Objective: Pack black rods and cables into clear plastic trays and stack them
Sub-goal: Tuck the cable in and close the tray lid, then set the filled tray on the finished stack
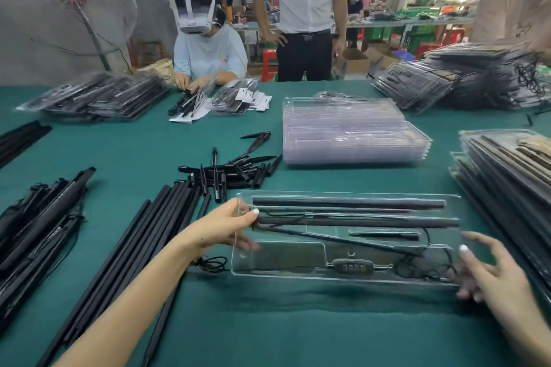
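- Table (119,140): green-covered work surface, running to every edge of the head view.
- Bundled rods and cables (38,226): dark heap at 9 o'clock, lying flat on the table.
- Long black rods (140,244): loose row at 8 o'clock, laid side by side, running diagonally toward 7 o'clock.
- Short black pieces (235,167): scattered pile just left of centre, toward 11 o'clock from the held tray.
- Left hand (229,226): clamped on the left end of the clear tray, thumb on top of the rim, fingers beneath.
- Clear tray (343,247): centre to 4 o'clock, held between both hands low over the table; whether it touches the table cannot be told. It holds long black rods in its upper channels, one rod lying askew, and a cable with a small control box (353,267) along the near edge.
- Empty clear trays (351,134): stack at 1 o'clock, well apart from the held tray.
- Right hand (489,274): at the tray's right end, fingers spread and partly curled; whether they close on the rim cannot be told.
- Filled trays (512,176): stack at 3 o'clock, just beside the right hand.
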The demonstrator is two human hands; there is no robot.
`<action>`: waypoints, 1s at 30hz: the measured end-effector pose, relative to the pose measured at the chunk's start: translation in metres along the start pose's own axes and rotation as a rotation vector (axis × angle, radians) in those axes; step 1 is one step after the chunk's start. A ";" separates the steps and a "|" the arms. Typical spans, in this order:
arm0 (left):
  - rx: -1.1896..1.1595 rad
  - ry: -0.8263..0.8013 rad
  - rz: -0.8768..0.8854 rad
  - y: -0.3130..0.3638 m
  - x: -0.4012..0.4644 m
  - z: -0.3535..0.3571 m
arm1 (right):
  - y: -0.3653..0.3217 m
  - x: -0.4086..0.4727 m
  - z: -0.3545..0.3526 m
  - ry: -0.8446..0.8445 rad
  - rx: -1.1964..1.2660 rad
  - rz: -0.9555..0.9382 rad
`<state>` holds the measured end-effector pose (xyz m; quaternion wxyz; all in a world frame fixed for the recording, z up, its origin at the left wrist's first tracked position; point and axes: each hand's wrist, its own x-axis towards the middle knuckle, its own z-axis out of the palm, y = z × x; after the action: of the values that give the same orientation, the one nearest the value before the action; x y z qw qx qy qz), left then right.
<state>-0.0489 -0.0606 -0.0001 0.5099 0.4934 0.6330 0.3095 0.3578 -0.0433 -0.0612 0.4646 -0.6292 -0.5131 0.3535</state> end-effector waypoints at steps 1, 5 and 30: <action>-0.030 -0.004 0.003 0.005 -0.003 -0.001 | -0.005 0.003 -0.002 -0.009 0.079 0.042; -0.355 -0.053 0.036 0.024 -0.012 -0.004 | -0.028 0.011 -0.003 -0.074 0.679 0.268; -0.424 -0.371 0.230 0.110 -0.058 0.094 | -0.179 -0.018 -0.017 -0.697 0.521 0.129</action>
<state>0.0745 -0.0900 0.0907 0.6701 0.4926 0.3903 0.3949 0.3122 -0.0573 0.1129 0.3838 -0.3652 -0.4925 0.6905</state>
